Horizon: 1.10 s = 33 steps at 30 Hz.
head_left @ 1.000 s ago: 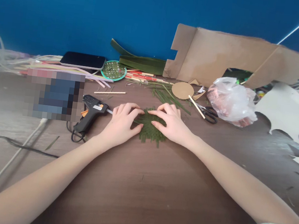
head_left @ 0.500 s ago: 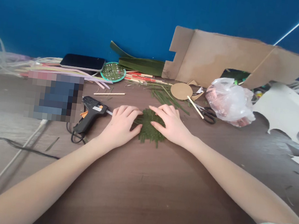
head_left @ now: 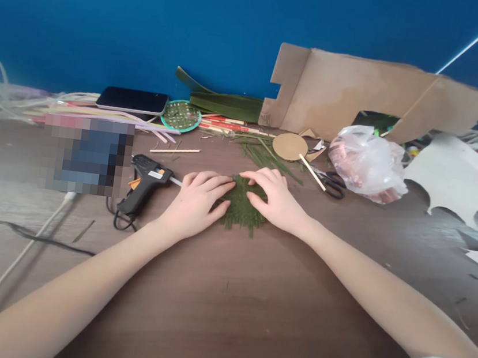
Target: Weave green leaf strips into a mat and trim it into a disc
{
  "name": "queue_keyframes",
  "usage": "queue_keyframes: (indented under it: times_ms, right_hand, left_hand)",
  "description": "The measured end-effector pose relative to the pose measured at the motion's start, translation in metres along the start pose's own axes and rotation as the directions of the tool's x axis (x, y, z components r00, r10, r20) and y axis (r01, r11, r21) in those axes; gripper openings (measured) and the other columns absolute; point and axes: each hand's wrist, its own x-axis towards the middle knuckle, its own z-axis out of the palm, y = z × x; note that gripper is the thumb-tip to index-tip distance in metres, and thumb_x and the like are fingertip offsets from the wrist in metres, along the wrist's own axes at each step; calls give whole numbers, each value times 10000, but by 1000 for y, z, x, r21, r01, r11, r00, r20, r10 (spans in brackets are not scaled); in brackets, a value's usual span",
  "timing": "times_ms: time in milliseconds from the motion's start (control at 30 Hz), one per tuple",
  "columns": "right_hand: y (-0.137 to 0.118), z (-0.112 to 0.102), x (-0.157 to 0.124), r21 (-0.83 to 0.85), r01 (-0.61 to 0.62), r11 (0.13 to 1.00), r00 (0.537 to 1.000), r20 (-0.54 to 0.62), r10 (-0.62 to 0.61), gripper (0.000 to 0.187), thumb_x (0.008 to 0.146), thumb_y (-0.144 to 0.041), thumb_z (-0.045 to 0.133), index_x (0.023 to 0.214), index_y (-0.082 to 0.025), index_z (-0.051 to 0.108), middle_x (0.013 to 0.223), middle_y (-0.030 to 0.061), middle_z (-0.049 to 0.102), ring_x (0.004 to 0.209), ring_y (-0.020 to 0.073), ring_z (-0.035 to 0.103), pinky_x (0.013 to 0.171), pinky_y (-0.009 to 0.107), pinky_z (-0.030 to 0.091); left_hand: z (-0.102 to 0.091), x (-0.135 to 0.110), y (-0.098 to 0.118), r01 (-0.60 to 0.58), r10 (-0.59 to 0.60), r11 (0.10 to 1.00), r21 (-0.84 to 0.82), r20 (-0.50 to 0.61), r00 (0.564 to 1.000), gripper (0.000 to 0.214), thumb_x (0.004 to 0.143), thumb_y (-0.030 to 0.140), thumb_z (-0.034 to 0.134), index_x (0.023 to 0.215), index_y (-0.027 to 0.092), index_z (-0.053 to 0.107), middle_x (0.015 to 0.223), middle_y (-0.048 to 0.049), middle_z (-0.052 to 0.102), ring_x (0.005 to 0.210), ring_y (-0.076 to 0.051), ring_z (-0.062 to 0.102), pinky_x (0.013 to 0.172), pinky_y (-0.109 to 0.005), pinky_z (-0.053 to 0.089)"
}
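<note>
A small woven mat of dark green leaf strips [head_left: 242,207] lies flat on the brown table, with loose strip ends along its near edge. My left hand [head_left: 196,201] rests over the mat's left side, thumb and fingers apart, fingertips touching it. From the right, my right hand [head_left: 279,200] lies over the other side; its thumb and index finger are spread on the weave. Neither hand is closed around the mat, and the fingers cover parts of both sides. Just left of my left hand is a black glue gun [head_left: 146,182], its glue stick pointing at the fingers.
Behind the hands lie cut leaf strips [head_left: 270,158], a cardboard disc [head_left: 290,147], a wooden stick [head_left: 312,172] and black scissors [head_left: 334,185]. A plastic bag [head_left: 369,166] and cut cardboard [head_left: 341,93] stand back right. A phone [head_left: 132,99] and a green-rimmed round piece [head_left: 181,115] are back left.
My left hand has shifted slightly to the right, further over the mat. The fingers of my right hand have also moved a little to the right.
</note>
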Motion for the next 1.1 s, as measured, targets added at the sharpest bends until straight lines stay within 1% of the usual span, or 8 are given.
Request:
queue_keyframes:
  times_ms: [67, 167, 367, 567, 633, 800, 900, 1100]
  right_hand:
    - [3, -1, 0, 89, 13, 996, 998, -65, -7, 434, 736, -53, 365, 1102, -209, 537, 976, 67, 575, 974, 225, 486, 893, 395, 368]
    - [7, -3, 0, 178, 12, 984, 987, -157, 16, 495, 623, 5, 317, 1006, -204, 552, 950, 63, 578, 958, 209, 507, 889, 386, 388]
    - [13, -2, 1, 264, -68, 962, 962, -239, 133, 447, 594, -13, 313, 916, -200, 560, 947, 58, 602, 959, 203, 540, 857, 388, 411]
    - [18, 1, 4, 376, -51, 925, 930, -321, 182, 413, 589, -7, 324, 863, -194, 569, 873, 45, 616, 882, 180, 574, 806, 357, 443]
    - [20, 2, 5, 388, -36, 921, 923, -339, 179, 410, 589, -3, 324, 854, -197, 571, 863, 37, 620, 861, 172, 581, 795, 349, 451]
    - [33, -5, 9, 286, -6, 958, 897, -423, 131, 382, 583, -2, 336, 819, -188, 572, 827, 45, 612, 807, 175, 574, 747, 337, 457]
    - [42, -9, 12, 176, -39, 984, 876, -468, 118, 327, 599, -9, 362, 777, -188, 571, 780, 50, 599, 778, 191, 552, 726, 346, 447]
    - [47, -6, 13, 23, -70, 997, 905, -418, 73, 149, 724, -88, 481, 757, -203, 568, 744, 39, 596, 727, 197, 522, 730, 365, 423]
  left_hand:
    - [-1, 0, 0, -9, 9, 1000, -1, 1, 1000, 364, 893, 300, 415, 1218, 200, 545, 1284, -51, 570, 1178, -251, 464, 981, -439, 287]
    - [-2, -1, 1, -22, 22, 1000, -5, -4, 1000, 351, 903, 293, 392, 1206, 203, 545, 1277, -49, 577, 1189, -236, 470, 986, -430, 284]
    - [-6, -3, 4, -33, 35, 999, 31, -69, 997, 321, 903, 281, 368, 1096, 162, 594, 1148, -87, 638, 1120, -246, 513, 948, -421, 318]
    - [-9, -3, 2, -282, 284, 955, -93, 6, 959, 312, 914, 259, 359, 1101, 185, 598, 1183, -62, 617, 1127, -210, 508, 988, -389, 303]
    - [-8, -3, 1, -297, 302, 948, -117, 28, 953, 325, 919, 257, 354, 1106, 169, 604, 1157, -70, 624, 1042, -201, 541, 950, -376, 339]
    - [-9, -4, 0, -292, 297, 947, -132, 20, 955, 343, 918, 255, 353, 1102, 135, 617, 1083, -95, 636, 932, -210, 540, 845, -363, 400]
    - [-9, -5, 1, -311, 312, 940, -138, -12, 950, 330, 919, 244, 352, 1048, 128, 633, 1041, -96, 646, 901, -201, 541, 834, -352, 405]
    - [-10, -5, 2, -334, 334, 932, -141, -21, 942, 295, 913, 259, 386, 1014, 150, 640, 1028, -81, 652, 948, -202, 544, 878, -354, 389]
